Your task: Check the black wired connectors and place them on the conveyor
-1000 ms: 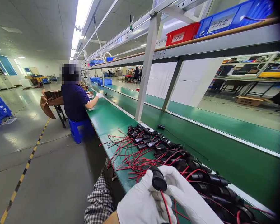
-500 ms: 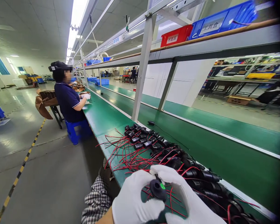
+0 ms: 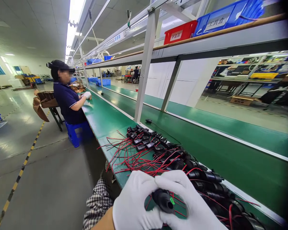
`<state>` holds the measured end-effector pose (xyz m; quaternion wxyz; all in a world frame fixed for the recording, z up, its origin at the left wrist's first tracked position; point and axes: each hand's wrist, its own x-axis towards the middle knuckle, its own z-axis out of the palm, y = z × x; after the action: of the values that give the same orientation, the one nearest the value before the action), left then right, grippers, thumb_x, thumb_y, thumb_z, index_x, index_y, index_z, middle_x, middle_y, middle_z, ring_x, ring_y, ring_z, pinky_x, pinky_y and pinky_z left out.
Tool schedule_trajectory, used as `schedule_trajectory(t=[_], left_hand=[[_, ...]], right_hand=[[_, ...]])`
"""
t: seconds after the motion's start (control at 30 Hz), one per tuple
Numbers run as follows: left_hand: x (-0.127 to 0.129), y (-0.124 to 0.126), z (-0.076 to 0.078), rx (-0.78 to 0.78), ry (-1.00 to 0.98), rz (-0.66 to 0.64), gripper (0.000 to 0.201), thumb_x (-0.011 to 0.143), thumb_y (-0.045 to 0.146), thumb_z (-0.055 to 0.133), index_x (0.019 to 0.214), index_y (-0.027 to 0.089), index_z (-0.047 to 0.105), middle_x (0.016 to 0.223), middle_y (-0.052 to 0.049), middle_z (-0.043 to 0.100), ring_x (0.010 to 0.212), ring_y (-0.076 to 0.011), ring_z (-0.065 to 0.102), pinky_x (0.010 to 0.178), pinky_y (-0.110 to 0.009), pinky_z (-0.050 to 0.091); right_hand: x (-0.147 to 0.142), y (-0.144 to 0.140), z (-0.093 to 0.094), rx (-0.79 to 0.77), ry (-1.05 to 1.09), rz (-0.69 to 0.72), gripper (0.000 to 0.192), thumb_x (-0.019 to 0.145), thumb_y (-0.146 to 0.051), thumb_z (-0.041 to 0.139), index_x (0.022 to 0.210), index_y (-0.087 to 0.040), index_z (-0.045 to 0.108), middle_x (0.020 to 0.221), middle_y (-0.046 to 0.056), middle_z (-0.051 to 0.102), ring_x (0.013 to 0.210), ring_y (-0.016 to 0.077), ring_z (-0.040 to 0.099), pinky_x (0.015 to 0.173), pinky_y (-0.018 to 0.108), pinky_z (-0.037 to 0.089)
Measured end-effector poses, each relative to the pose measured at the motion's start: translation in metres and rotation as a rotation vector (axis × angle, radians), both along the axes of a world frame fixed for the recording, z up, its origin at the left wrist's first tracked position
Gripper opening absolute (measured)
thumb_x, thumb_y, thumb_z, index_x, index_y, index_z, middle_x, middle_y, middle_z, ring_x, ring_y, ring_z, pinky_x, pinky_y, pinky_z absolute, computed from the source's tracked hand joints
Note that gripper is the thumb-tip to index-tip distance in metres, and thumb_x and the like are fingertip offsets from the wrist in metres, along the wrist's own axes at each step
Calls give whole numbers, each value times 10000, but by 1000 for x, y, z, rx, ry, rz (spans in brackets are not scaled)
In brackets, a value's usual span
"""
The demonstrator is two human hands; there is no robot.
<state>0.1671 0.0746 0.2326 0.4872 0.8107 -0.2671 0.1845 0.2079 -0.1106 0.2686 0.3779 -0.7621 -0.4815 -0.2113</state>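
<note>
Between my gloved fingers is a black cylindrical part (image 3: pixel 161 198) with a round opening and a green sticker at its near end. My left hand (image 3: pixel 133 203) is curled around it from the left, thumb below and fingers above. From the other side my right hand (image 3: pixel 194 201) closes on the same part, its fingertips meeting those of the left hand. White gloves cover both hands. Just beyond them, many similar black cylindrical parts (image 3: pixel 144 143) lie in rows on the green bench (image 3: pixel 105 118), their red and black wires (image 3: pixel 134 163) trailing toward the near edge.
A white upright post (image 3: pixel 146 67) rises beyond the parts. Overhead, a shelf carries a red bin (image 3: pixel 180 32) and a blue bin (image 3: pixel 213 19). A small black plug-like piece (image 3: pixel 148 121) with a cable lies on the belt. Farther left, a co-worker (image 3: pixel 67 95) sits on a blue stool (image 3: pixel 74 134).
The black part has tilted, its opening turning toward the lower right. My right thumb has closed in beneath it, beside my left thumb. The co-worker's hands have shifted slightly.
</note>
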Motion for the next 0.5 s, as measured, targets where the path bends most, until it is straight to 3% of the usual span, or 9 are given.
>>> schedule_trajectory(t=[0.1, 0.17, 0.23, 0.3, 0.4, 0.5], left_hand=[[-3, -8, -2, -18, -122, 142, 421, 798, 302, 740, 1192, 209, 625, 966, -57, 638, 898, -220, 551, 822, -334, 396], [-5, -14, -4, -53, -210, 245, 470, 740, 275, 790, 1167, 207, 607, 947, -46, 634, 861, -215, 551, 764, -319, 413], [-8, -19, -4, -63, -224, 336, 504, 698, 260, 823, 1149, 212, 603, 937, -42, 641, 834, -218, 554, 720, -313, 422], [-11, -20, -1, -63, -143, 388, 394, 724, 305, 800, 1072, 205, 643, 907, -51, 655, 820, -232, 566, 709, -328, 423], [-11, -18, 4, -200, 114, 280, 342, 795, 493, 690, 920, 174, 694, 852, -77, 672, 806, -245, 595, 732, -356, 431], [-5, -20, 1, -548, 432, -67, 581, 849, 677, 521, 917, 124, 682, 730, -73, 654, 639, -184, 594, 620, -303, 455]], right_hand=[[7, -3, 0, 35, 245, 25, 445, 709, -179, 703, 1108, -349, 607, 982, -17, 638, 876, 167, 649, 786, 251, 572], [12, -6, -3, 117, 536, 79, 353, 764, -435, 734, 1069, -313, 606, 993, 6, 651, 868, 201, 652, 770, 295, 570], [16, -6, -7, 180, 754, 123, 515, 756, -691, 668, 1051, -275, 596, 1007, 42, 654, 891, 240, 639, 777, 343, 557], [17, -4, -10, 188, 865, 116, 615, 711, -786, 642, 1003, -249, 583, 979, 58, 651, 883, 253, 620, 780, 367, 536], [16, 1, -15, 194, 942, 132, 646, 718, -804, 623, 1011, -229, 592, 949, 65, 642, 862, 251, 604, 789, 387, 524], [14, 5, -17, 234, 988, 180, 590, 846, -753, 499, 1072, -220, 614, 837, 61, 637, 752, 235, 599, 741, 404, 539]])
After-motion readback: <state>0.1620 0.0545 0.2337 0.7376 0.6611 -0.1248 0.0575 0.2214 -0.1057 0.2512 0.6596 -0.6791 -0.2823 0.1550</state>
